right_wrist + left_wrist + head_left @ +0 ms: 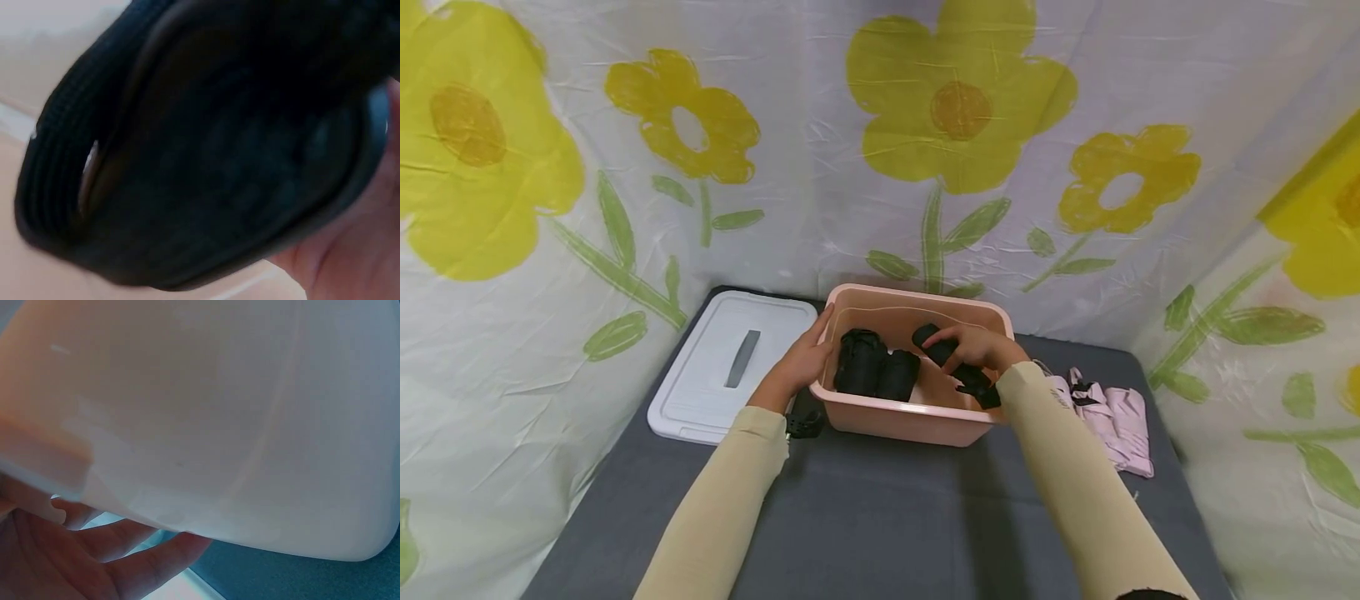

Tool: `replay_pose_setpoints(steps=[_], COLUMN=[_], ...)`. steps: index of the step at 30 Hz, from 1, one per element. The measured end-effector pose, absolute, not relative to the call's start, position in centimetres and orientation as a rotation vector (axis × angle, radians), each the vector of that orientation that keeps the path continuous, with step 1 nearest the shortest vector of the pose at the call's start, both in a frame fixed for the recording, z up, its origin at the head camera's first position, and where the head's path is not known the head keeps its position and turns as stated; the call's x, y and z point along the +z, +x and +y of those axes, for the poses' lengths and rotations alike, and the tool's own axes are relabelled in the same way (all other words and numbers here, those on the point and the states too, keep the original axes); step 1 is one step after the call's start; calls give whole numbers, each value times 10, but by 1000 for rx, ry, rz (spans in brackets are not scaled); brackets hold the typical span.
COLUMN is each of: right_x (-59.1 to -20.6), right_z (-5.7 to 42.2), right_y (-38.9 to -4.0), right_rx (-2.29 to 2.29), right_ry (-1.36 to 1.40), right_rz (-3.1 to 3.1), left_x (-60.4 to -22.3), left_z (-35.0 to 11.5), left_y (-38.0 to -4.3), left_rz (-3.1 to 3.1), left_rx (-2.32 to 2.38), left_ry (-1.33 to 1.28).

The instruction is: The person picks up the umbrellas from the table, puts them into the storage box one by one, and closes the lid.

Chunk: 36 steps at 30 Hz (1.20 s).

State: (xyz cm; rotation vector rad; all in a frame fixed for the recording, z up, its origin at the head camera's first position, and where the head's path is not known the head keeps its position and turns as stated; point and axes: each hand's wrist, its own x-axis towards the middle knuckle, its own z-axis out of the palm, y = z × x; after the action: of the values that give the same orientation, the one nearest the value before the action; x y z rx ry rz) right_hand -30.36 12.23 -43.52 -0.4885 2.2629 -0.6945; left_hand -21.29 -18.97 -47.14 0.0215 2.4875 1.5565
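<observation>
In the head view, my left hand (803, 357) holds the left end of a pink plastic bin (910, 425). Its fingers (159, 562) lie along the bin's edge in the left wrist view. Over the bin's right half, my right hand (979, 347) grips a long black rolled bundle (934, 342) that slants toward the near right corner. Up close this bundle shows a dark hollow end and a ribbed band (62, 156). Two more black rolled bundles, one on the left (860, 364) and one beside it (898, 375), stand together in the bin's left half.
A white lid (700, 375) with a grey handle lies left of the bin. Pink folded bundles with straps (1116, 425) lie to the right, partly behind my right forearm. A small black object (805, 423) sits by my left wrist. A flower-printed curtain (820, 208) surrounds the grey table (880, 517).
</observation>
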Motion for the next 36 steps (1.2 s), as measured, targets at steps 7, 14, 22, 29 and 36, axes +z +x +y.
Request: replay_pose_setpoints(steps=[7, 14, 22, 29, 36], right_x=[-444, -446, -448, -451, -453], right_z=[119, 116, 111, 106, 99], right_y=[-303, -304, -304, -304, -304], right_rx=[-763, -782, -717, -695, -653], right_ry=[-321, -303, -307, -262, -262], right_rz=[2214, 2120, 2129, 2105, 2079], left_x=[-472, -467, -474, -477, -475], left_z=[-189, -188, -191, -190, -191], left_y=[-213, -212, -214, -215, -214], left_rz=[2482, 2474, 2487, 2492, 2478], left_rx=[1557, 1570, 1568, 1557, 1569], left_ry=[-3, 13, 17, 6, -2])
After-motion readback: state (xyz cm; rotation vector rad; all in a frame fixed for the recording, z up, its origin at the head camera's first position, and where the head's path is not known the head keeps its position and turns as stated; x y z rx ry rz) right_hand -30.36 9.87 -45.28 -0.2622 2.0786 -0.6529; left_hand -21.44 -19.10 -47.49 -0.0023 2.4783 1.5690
